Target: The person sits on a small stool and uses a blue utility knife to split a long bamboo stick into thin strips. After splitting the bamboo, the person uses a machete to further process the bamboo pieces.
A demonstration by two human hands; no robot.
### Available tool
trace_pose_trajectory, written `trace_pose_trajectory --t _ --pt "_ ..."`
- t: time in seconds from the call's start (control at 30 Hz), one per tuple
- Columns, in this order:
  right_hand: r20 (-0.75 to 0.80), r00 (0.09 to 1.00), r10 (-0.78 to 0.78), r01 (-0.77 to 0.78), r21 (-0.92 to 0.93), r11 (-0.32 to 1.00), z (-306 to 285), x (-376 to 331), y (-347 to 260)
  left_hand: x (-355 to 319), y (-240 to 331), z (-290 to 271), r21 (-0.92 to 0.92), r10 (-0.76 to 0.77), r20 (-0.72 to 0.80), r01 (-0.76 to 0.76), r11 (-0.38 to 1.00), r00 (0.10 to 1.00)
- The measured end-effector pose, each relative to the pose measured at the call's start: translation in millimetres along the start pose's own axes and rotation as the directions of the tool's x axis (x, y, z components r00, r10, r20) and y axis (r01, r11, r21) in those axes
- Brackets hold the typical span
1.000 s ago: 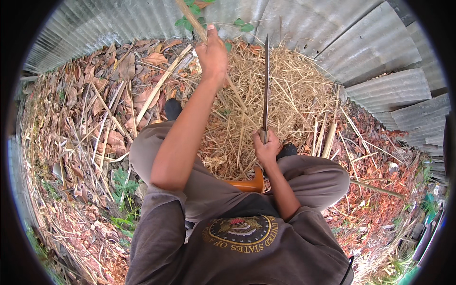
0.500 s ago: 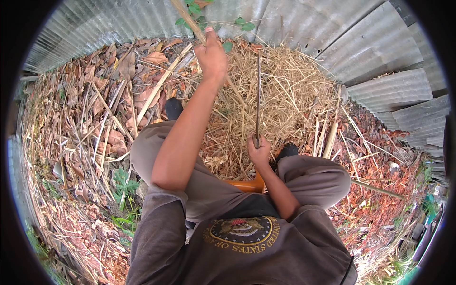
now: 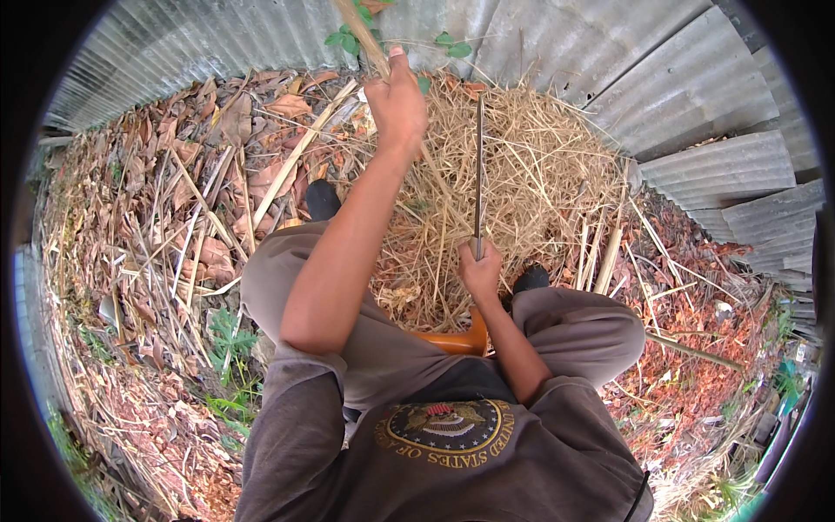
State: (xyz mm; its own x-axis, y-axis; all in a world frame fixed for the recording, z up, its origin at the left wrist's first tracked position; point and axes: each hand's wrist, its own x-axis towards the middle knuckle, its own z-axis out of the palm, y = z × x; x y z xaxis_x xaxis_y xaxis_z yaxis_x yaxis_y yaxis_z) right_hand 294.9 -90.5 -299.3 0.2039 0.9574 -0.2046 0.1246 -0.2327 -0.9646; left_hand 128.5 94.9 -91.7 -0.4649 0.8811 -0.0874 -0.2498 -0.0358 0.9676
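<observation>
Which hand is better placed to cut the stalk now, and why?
Probably the right hand. It grips the long blade, which points up beside the pale stalk. The left hand is raised and closed around that stalk, holding it, so it seems not free to cut.

Blade (image 3: 478, 165): dull grey metal, smooth. Stalk (image 3: 365, 35): dry, fibrous, tan. Straw pile (image 3: 539, 174): brittle, matt. Fence (image 3: 696, 113): corrugated sheet metal, dull. Stool (image 3: 457, 339): glossy orange plastic.

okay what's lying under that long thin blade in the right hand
Under the long thin dark blade, gripped by the right hand, lies a heap of dry yellow straw. The ground beneath the straw is covered and cannot be seen.
</observation>
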Motion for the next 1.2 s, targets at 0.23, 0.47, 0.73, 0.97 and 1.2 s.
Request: trace_pose_trajectory --t 0.23,0.47,0.73,0.97,1.2 --pt "0.011 1.0 -0.004 0.004 -0.014 1.0 2.7 -8.6 -24.9 -2.0 8.4 3.3 -0.011 0.006 -0.035 -0.006 1.0 0.999" --pt "-0.004 1.0 0.03 -0.03 0.021 0.999 3.2 -8.0 -26.8 -1.9 1.6 0.8 -0.001 0.03 0.024 -0.03 1.0 0.999" --pt "0.005 0.999 -0.036 0.036 -0.034 0.999 1.3 -0.1 -1.8 -6.1 2.1 4.5 -0.026 0.019 0.032 -0.019 0.999 0.999" --pt "-0.009 0.971 -0.24 0.239 -0.051 0.97 3.9 -13.9 -10.1 -1.4 -1.9 -3.2 -0.045 0.037 0.005 -0.037 0.998 0.999" --pt "0.036 0.864 0.503 -0.468 -0.315 0.826 -5.2 -30.9 78.5 -4.2 -8.3 7.4 0.096 -0.022 -0.047 0.027 0.995 0.999"
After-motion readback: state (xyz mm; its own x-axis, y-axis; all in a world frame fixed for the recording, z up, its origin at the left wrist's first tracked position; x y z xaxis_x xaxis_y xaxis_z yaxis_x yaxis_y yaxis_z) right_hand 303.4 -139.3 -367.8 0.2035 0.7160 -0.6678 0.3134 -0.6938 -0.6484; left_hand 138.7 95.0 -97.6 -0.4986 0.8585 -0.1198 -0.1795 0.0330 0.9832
